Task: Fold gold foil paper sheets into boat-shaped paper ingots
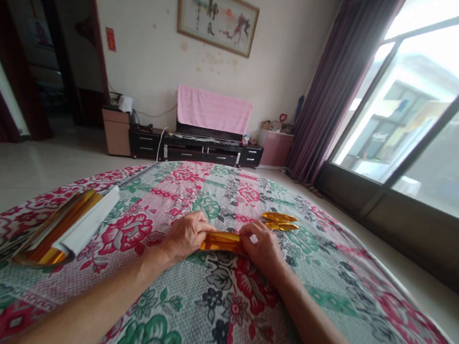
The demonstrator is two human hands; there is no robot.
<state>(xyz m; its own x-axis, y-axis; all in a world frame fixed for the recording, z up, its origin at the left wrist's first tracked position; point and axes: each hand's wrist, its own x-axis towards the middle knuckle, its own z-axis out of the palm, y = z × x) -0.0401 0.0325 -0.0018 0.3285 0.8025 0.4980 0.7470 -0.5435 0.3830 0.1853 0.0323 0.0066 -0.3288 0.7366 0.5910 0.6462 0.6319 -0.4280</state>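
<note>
A strip of shiny gold foil paper (223, 241) stretches between my two hands, low over the patterned cloth. My left hand (189, 234) pinches its left end between thumb and fingers. At the right end, my right hand (260, 246) grips the foil with curled fingers; its fingertips are partly hidden. Just beyond my right hand lie two folded gold foil pieces (280, 221), pointed at their ends, side by side on the cloth. Off to the left of my left hand rests a loosely curled stack of gold and white paper sheets (67, 230).
A flowered red, green and grey cloth (177, 322) covers the rounded surface under my hands. Across the room stand a low black cabinet (202, 151) and a screen under a pink towel (214, 110). A large window (425, 107) and a purple curtain (341, 79) are on the right.
</note>
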